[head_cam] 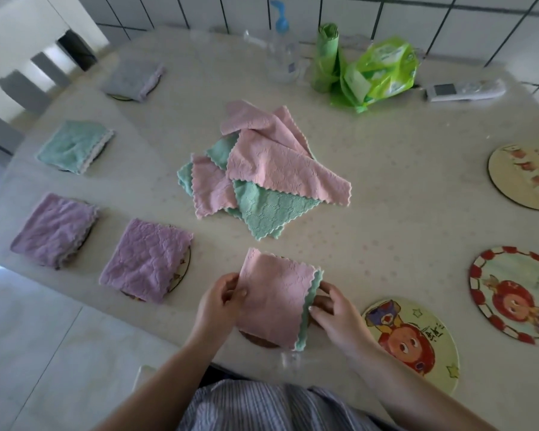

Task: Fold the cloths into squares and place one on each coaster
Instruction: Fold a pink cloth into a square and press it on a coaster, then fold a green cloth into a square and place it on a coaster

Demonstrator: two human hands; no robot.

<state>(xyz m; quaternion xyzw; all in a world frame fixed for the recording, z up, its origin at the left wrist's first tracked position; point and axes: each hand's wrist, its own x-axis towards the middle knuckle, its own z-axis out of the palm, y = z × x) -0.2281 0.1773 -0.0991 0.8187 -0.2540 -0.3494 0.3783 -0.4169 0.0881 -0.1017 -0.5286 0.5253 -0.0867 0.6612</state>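
Observation:
A folded pink cloth with a green underside (274,298) lies over a dark coaster (260,341) at the table's near edge. My left hand (220,301) pinches its left edge; my right hand (332,309) pinches its right, green edge. A loose heap of pink and green cloths (259,169) sits mid-table. Folded cloths cover coasters on the left: two purple (147,259) (55,228), one green (75,146), one grey (133,76). Three bare round picture coasters lie on the right (417,340) (514,293) (523,177).
At the back stand a clear spray bottle with a blue top (282,48), a green roll (327,54), a green plastic pack (380,73) and a white remote (465,88). The beige table (402,213) ends close to my body; tiled floor lies to the left.

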